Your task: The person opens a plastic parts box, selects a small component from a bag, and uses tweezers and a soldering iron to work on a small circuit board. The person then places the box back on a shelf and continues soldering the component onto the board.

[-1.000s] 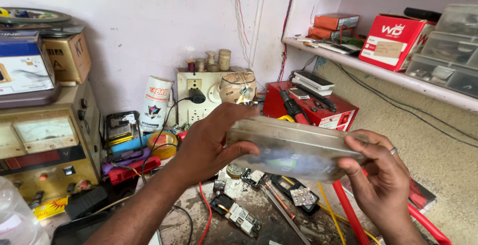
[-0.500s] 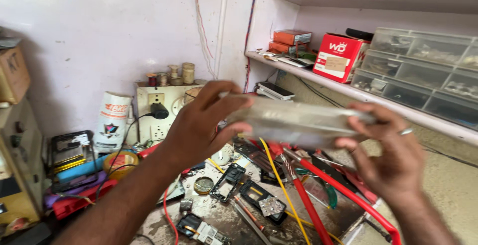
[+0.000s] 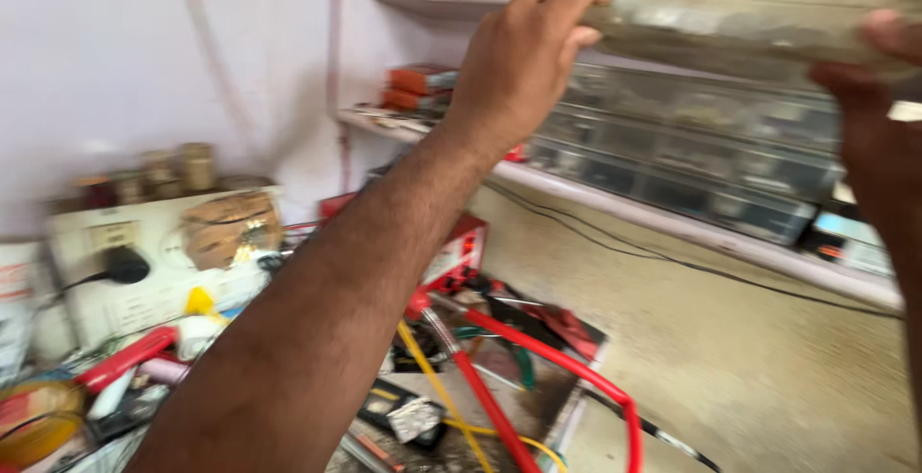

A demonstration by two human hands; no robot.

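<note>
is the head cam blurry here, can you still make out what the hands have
Head view: heavy motion blur throughout; the left hand and right hand grip a long clear box at its ends, contents unreadable; the switchboard smeared; lighting even, no glare.

Clear greyish box point(image 3: 749, 26), red cable point(image 3: 567, 367)

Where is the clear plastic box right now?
The clear plastic box is raised at the top right of the head view, held between the left hand and right hand, in front of the stacked drawers.
</note>
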